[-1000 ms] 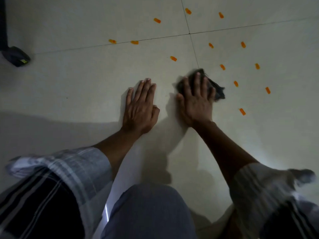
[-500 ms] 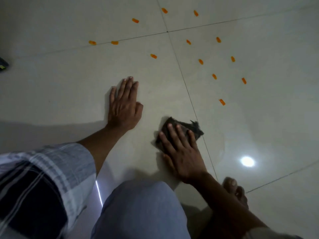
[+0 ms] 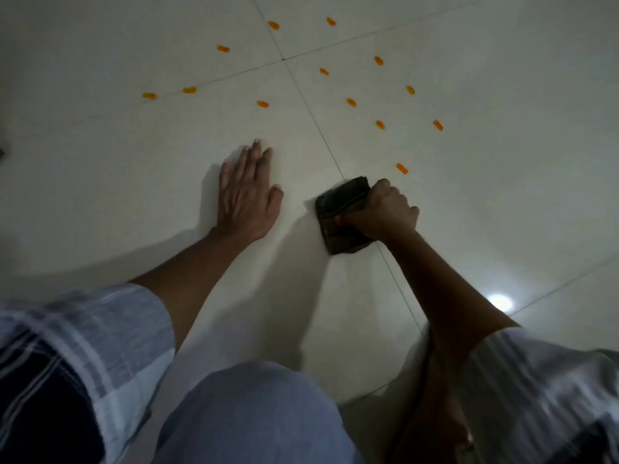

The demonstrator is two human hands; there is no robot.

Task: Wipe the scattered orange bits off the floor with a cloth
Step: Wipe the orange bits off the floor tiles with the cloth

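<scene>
Nearest the camera, a knee (image 3: 254,416) in pale grey cloth fills the bottom edge, cut off below, and a striped sleeve (image 3: 83,346) on the left arm and another, blurred, sleeve (image 3: 542,390) on the right arm run out of the picture at either corner. Under the right forearm lies a dark patch where a foot may rest, too dim to make out. A bright round glare (image 3: 499,301) sits on the floor (image 3: 100,195) to the right of that forearm. Further on, the right hand (image 3: 382,212) is curled into a fist round the near right edge of the cloth (image 3: 341,216), a dark folded pad lying flat on the tiles across a grout line; its fingers are tucked under and hidden, with only the knuckles and thumb showing. To the left of the grip, apart from the cloth, the left hand (image 3: 246,192) presses flat on the floor, fingers straight and close together, pointing away, holding nothing. Just beyond the grip and slightly right lies the nearest bit (image 3: 401,168), near the cloth but not touching it. The other orange bits (image 3: 351,102) are scattered further off, on both sides of the grout cross, all clear of the cloth.
</scene>
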